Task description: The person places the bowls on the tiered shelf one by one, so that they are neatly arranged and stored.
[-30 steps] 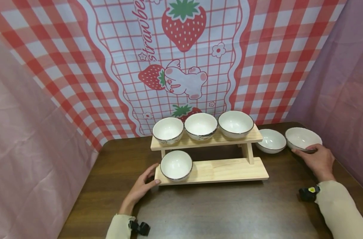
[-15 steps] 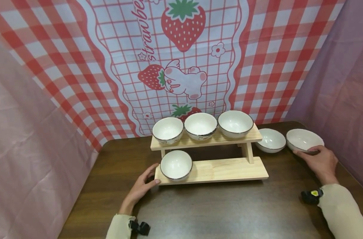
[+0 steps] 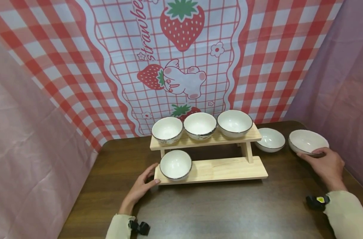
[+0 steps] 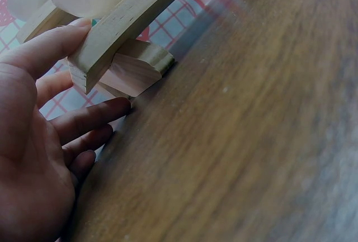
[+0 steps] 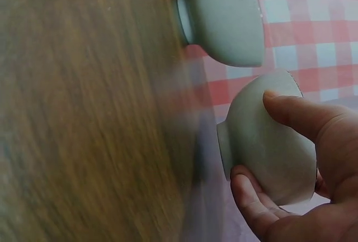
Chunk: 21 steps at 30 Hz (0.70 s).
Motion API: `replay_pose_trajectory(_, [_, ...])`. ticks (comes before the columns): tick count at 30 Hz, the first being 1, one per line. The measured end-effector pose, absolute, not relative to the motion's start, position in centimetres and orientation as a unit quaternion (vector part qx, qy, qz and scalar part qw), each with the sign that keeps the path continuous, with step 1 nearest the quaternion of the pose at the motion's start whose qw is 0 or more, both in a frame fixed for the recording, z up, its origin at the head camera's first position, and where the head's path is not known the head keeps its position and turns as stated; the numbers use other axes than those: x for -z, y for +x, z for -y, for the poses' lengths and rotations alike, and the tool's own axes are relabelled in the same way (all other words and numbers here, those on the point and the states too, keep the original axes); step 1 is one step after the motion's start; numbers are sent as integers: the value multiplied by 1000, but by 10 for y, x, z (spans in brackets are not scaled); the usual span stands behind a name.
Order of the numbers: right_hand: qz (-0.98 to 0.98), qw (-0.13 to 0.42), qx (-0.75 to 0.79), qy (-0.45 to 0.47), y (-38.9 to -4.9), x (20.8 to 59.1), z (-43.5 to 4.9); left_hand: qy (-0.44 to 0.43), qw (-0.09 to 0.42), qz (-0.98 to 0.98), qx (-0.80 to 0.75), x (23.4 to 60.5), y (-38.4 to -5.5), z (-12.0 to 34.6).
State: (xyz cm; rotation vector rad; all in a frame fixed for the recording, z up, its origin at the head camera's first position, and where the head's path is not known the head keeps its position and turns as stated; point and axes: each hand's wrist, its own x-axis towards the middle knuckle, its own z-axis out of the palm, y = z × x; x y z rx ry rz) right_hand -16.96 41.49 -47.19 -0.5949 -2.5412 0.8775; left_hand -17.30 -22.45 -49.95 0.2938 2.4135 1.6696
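At the right of the table, my right hand (image 3: 327, 164) grips a white dark-rimmed bowl (image 3: 307, 141). In the right wrist view the thumb lies along the wall of this bowl (image 5: 268, 141) and fingers support its underside; its foot appears raised off the tabletop. A second white bowl (image 3: 270, 140) stands on the table to its left. My left hand (image 3: 142, 182) holds the left end of a two-tier wooden stand (image 3: 229, 170). Seen from the left wrist, the thumb touches the lower board (image 4: 106, 46), one finger goes behind its end, and the other fingers are loosely bent below.
Three bowls line the stand's upper tier: left bowl (image 3: 167, 129), middle bowl (image 3: 200, 124) and right bowl (image 3: 234, 122). Another bowl (image 3: 176, 165) sits at the left of the lower tier. A checked strawberry cloth (image 3: 181, 76) hangs behind the brown table (image 3: 211, 212).
My right hand has moved a little to the right and toward me with the bowl, widening the gap to the neighbouring bowl. My left hand stays at the stand.
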Motion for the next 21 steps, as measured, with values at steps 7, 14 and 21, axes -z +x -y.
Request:
replay_pose_trajectory(7, [907, 205, -305, -206, -164, 464, -411, 98, 96, -813, -566, 500, -173, 224])
replay_pose_trajectory(14, [909, 211, -301, -196, -158, 452, -404, 95, 95, -813, -566, 499, -172, 224])
replay_pose_trajectory(21, [914, 226, -295, -165, -147, 441, -394, 97, 94, -815, -563, 497, -173, 225])
